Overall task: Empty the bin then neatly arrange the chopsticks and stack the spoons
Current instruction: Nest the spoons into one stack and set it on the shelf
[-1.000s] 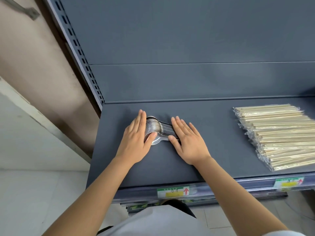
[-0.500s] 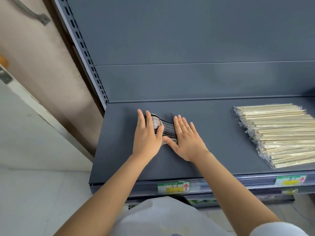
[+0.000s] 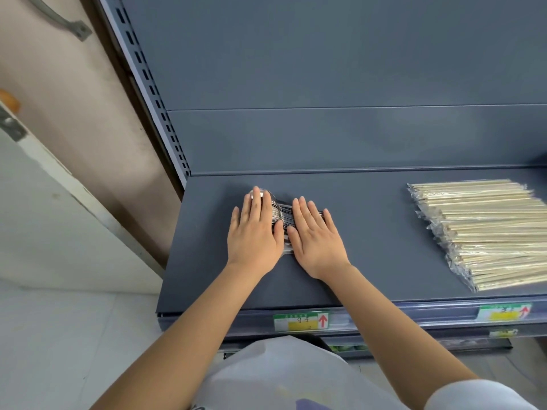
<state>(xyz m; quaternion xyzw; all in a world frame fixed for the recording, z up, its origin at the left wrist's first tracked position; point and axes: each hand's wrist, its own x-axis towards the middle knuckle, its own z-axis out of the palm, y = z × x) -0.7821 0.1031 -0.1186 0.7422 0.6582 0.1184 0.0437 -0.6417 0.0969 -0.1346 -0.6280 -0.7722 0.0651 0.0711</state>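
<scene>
Lying btwn L hand (image 3: 254, 235) & R hand (image 3: 317, 242): spoons (image 3: 280, 213), prob. nested.

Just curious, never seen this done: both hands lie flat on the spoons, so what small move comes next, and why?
Probably nudge the left hand and right hand together to square the spoons: a few handles stick out unevenly between the palms, while the wrapped chopsticks already lie neatly.

Left hand (image 3: 254, 233) and right hand (image 3: 315, 235) press flat on spoons (image 3: 279, 216) on shelf (image 3: 370, 232); chopsticks (image 3: 485, 232) lie well apart.
</scene>
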